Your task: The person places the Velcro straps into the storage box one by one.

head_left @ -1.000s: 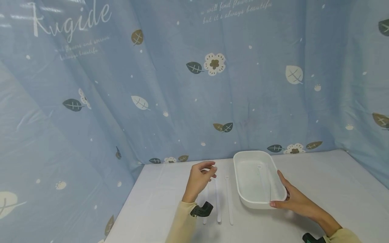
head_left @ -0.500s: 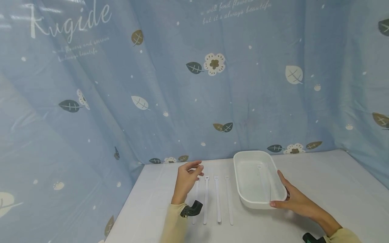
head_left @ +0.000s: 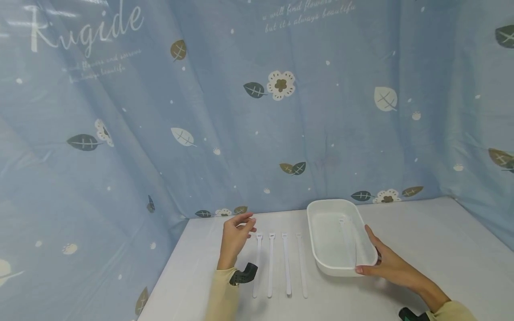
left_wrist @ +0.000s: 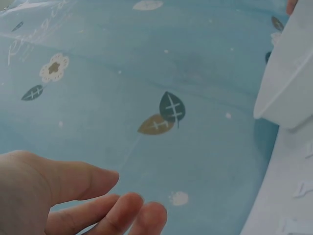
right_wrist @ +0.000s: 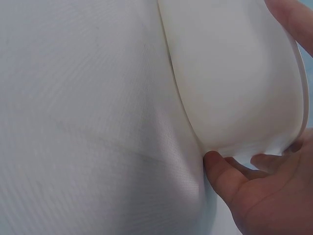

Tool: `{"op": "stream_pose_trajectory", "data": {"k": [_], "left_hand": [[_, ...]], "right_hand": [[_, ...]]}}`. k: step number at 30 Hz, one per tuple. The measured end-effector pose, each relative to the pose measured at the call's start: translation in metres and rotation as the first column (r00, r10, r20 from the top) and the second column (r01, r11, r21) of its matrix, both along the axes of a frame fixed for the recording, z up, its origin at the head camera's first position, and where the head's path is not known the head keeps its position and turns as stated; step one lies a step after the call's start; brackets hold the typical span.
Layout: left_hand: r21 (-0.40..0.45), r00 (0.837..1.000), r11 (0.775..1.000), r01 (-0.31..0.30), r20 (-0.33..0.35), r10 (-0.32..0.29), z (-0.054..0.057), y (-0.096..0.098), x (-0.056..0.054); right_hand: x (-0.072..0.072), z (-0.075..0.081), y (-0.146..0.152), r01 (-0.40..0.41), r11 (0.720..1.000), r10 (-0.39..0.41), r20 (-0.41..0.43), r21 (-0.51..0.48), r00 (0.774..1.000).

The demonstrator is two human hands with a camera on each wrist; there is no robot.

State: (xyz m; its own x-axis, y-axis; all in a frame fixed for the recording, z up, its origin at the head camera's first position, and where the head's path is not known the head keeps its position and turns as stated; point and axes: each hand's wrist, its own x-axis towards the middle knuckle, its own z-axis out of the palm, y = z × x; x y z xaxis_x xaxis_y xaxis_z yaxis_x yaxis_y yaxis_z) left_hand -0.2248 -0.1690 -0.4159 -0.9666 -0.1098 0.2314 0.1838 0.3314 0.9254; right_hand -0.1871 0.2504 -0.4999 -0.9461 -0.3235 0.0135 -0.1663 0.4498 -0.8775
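By the right hand (head_left: 391, 264), the white tub (head_left: 337, 271) is gripped at its near right corner, its long axis near-to-far. To its left, four white straps (head_left: 271, 266) are aligned likewise, heads far; beside them, the left hand (head_left: 234, 238) is left loose.

Blue floral-print curtain (head_left: 225, 98) behind a white table (head_left: 425, 236), its top possibly cloth.
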Motion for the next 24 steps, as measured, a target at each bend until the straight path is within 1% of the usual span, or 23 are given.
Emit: {"op": "stream_pose_trajectory", "data": {"k": [11, 18, 24], "left_hand": [[0.016, 0.999, 0.999, -0.046, 0.020, 0.046, -0.004, -0.006, -0.004], [-0.018, 0.997, 0.997, -0.074, 0.018, 0.074, -0.010, -0.010, -0.008], [-0.052, 0.993, 0.993, -0.107, 0.036, 0.109, -0.018, -0.012, -0.011]], "right_hand": [[0.000, 0.003, 0.002, -0.008, 1.000, 0.008, -0.010, -0.006, 1.000], [-0.001, 0.003, 0.001, -0.004, 1.000, 0.004, -0.008, -0.011, 1.000], [-0.001, 0.001, 0.001, -0.005, 1.000, 0.005, -0.006, -0.019, 1.000]]}}
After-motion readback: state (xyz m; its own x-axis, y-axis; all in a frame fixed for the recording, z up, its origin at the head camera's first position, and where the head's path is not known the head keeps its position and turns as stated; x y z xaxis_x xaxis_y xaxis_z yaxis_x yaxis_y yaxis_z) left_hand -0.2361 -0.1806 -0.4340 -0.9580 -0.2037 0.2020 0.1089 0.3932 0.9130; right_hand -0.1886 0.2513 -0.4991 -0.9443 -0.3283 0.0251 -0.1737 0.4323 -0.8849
